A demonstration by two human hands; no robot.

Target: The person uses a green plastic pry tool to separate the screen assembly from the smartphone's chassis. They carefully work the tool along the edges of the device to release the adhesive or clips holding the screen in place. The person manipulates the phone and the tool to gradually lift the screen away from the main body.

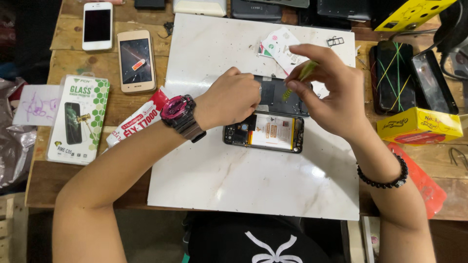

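An opened smartphone body (265, 133) with its battery showing lies on a white marble-look board (253, 180). Just behind it lies a dark phone panel (280, 95). My left hand (230, 99), with a pink and black watch on the wrist, rests curled on the left end of that panel. My right hand (325, 92), with a black bead bracelet on the wrist, pinches a thin green tool (303, 74) whose tip points down at the panel.
A white phone (97, 26) and a gold phone (136, 61) lie at the left on the wooden table, near a screen protector box (78, 119). Black phones bound with rubber bands (392, 78), a yellow box (419, 125) and a red pouch (424, 182) sit at the right.
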